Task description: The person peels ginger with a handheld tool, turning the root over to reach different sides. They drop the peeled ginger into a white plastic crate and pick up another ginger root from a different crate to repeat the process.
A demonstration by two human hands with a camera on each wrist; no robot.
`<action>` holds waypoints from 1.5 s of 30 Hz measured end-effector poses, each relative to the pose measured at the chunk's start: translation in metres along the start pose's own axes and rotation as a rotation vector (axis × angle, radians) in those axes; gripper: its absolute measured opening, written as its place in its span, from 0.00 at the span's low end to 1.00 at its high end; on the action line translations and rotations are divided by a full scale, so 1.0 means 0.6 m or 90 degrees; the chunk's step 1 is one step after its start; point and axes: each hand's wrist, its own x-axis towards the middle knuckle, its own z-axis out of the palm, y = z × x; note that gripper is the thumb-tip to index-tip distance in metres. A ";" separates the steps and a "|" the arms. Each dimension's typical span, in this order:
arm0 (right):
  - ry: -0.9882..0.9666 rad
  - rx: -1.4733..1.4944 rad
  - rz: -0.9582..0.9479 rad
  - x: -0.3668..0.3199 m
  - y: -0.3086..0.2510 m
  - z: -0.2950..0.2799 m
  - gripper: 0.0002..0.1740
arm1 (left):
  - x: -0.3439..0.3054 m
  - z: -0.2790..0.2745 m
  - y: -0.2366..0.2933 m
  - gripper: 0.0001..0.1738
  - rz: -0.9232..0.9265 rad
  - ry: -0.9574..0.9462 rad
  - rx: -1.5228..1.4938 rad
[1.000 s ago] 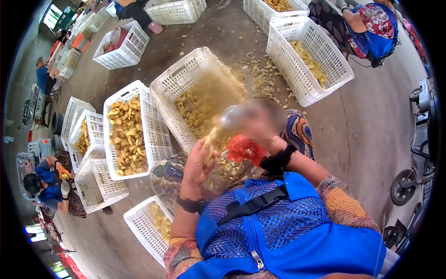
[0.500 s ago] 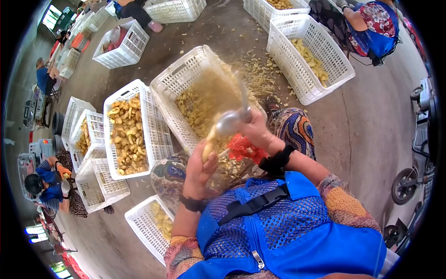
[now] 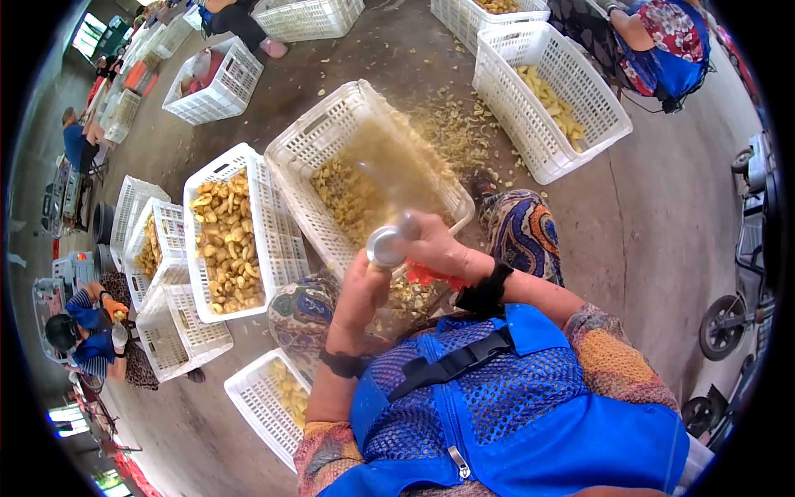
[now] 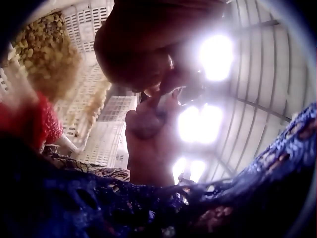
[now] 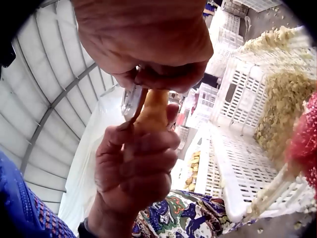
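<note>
In the head view my left hand (image 3: 358, 296) grips a knobbly piece of peeled-looking ginger, mostly hidden there by fingers. The right wrist view shows the pale yellow ginger (image 5: 154, 110) upright between both hands, the left fingers wrapped round its lower part. My right hand (image 3: 440, 250) holds a metal spoon (image 3: 384, 246), its rounded bowl right at the top of the left hand. Seen from the right wrist, the spoon's edge (image 5: 133, 105) lies along the ginger's side. A white crate (image 3: 286, 153) with yellowish peelings stands in front of the hands.
A red cloth-like bundle (image 3: 421, 273) lies below the right hand at the near crate edge. Unpeeled ginger (image 3: 225, 248) fills a crate at left; peeled pieces (image 3: 551, 108) lie in one at right. Scraps (image 3: 460, 137) litter the floor. Other people sit around.
The spoon has come down and nearer to the left hand, its bowl now over the ginger's top. The ginger, plainly seen before, is now largely covered in the head view.
</note>
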 end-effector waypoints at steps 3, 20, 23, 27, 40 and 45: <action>0.001 -0.122 -0.068 0.023 0.007 -0.032 0.13 | -0.002 0.000 -0.003 0.18 0.036 0.026 0.197; 0.149 -0.313 0.012 0.046 0.000 -0.069 0.12 | 0.006 -0.007 -0.018 0.18 0.160 0.207 0.685; 0.122 -0.249 -0.016 0.046 0.012 -0.065 0.17 | 0.021 -0.051 -0.057 0.15 0.173 0.112 0.546; 0.090 -0.067 0.034 0.054 0.008 -0.082 0.12 | 0.002 -0.014 -0.005 0.15 -0.078 0.048 0.048; 0.006 -0.140 -0.153 0.029 0.025 -0.049 0.13 | -0.012 -0.028 0.001 0.16 -0.202 -0.065 -0.295; 0.210 -0.026 0.083 0.052 -0.044 -0.094 0.13 | -0.020 -0.031 0.002 0.16 -0.197 -0.153 -0.264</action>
